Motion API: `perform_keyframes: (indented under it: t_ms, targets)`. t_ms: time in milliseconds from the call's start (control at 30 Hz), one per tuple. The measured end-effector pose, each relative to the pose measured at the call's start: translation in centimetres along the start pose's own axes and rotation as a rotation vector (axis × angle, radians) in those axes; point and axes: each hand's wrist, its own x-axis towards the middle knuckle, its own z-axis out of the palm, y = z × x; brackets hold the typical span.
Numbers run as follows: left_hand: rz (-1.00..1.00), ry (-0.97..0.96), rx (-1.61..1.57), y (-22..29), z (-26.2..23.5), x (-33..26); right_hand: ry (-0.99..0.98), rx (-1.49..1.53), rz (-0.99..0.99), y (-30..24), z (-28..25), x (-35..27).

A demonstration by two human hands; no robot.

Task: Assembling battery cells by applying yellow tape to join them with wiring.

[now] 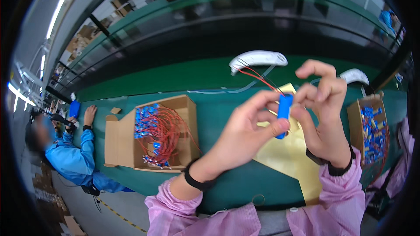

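Note:
A small blue cylindrical battery (285, 106) stands upright above the bench, with red and black wires rising from its top toward the upper left. My left hand (243, 129) pinches it between thumb and fingers. Close against the battery's right side is my right hand (326, 111), its fingers bent but apart and the thumb near the cell. I cannot make out whether the thumb touches it. Yellow sheets of paper (280, 150) lie on the green bench beneath both hands.
An open cardboard box (188, 124) of wired blue batteries sits left; another box of batteries (372, 133) stands right. Two white curved devices (258, 58) (355, 76) lie behind. A co-worker in blue (72, 155) sits at far left. A rubber band (258, 199) lies near the front edge.

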Motion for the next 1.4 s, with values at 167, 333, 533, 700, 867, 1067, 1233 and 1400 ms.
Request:
perform_keyframes:
  t_ms: [167,333,533,700,867,1067,1233,1400]
  targets:
    - [0.051,-0.021,0.195,0.5,0.1,-0.4,0.152,0.051,0.339,-3.2,-0.2,0.9]
    - [0.114,-0.083,0.187,0.8,0.8,-0.4,0.130,0.101,0.516,-2.2,-1.2,0.8]
    - [-0.081,-0.231,0.124,0.8,1.0,-0.6,0.169,0.054,0.423,-2.4,-0.4,0.8]
    - [-0.030,-0.216,0.153,-0.4,0.8,-0.3,0.101,0.137,0.341,-2.4,-0.7,0.7]
    - [-0.110,-0.172,0.339,0.3,1.4,-1.0,0.112,0.232,0.292,-2.5,-0.8,0.9]
    - [0.025,-0.165,0.539,-1.5,1.2,-0.4,0.152,0.347,0.358,-1.8,-1.1,0.3]
    - [0.294,0.030,0.424,-3.2,1.9,-0.1,0.169,0.302,0.346,-2.4,0.0,0.7]
    - [0.155,-0.098,0.364,-1.6,2.3,-0.1,0.191,0.024,0.311,-2.9,-0.8,0.5]
